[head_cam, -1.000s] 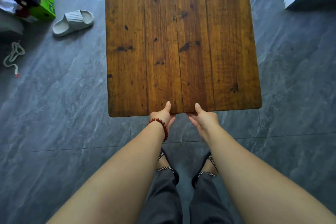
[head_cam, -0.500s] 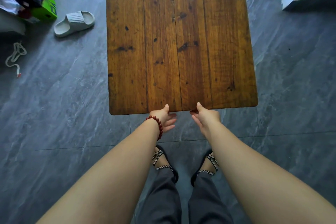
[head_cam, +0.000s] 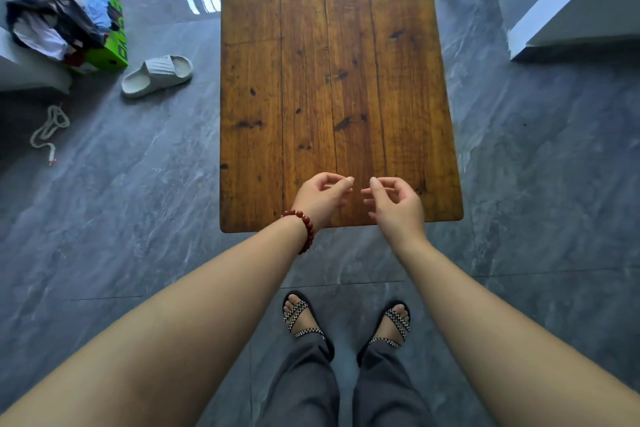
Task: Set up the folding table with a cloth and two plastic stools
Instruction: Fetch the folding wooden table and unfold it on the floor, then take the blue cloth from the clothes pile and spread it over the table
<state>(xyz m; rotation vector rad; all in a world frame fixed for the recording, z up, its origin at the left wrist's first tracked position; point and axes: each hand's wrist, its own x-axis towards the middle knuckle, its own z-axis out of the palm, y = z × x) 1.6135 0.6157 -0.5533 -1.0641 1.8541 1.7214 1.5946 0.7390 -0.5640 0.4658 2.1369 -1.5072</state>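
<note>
Above the near edge of the wooden bench [head_cam: 311, 80] on the floor [head_cam: 138, 218], the left hand [head_cam: 320, 196] and right hand [head_cam: 394, 201] were held loosely curled, empty. Collapse could be caused by unlocked legs, unseen beneath.

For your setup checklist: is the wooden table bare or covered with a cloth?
Bare: the table shows wood planks edge to edge, with no cloth on it.
</note>
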